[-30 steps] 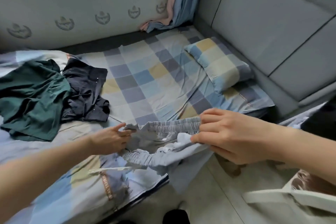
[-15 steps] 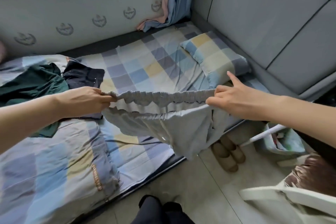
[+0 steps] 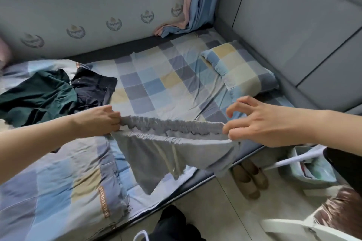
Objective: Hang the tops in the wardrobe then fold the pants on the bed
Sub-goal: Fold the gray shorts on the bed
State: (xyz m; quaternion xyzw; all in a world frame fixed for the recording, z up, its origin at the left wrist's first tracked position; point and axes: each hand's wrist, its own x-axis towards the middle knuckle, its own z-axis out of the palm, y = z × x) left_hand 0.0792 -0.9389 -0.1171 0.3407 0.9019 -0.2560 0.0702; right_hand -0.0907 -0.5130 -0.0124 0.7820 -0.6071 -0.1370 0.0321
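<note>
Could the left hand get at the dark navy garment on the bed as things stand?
Probably not right away. The left hand pinches one end of the grey pants waistband, so it is busy. The dark navy garment lies just beyond it with nothing between; letting go would free the way.

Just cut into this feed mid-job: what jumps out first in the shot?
The grey shorts stretched by the waistband between the left hand and right hand, hanging above the bed's near edge. Behind the left hand, a dark green garment and a navy one lie crumpled on the checked sheet. A matching pillow sits by the padded headboard.
</note>
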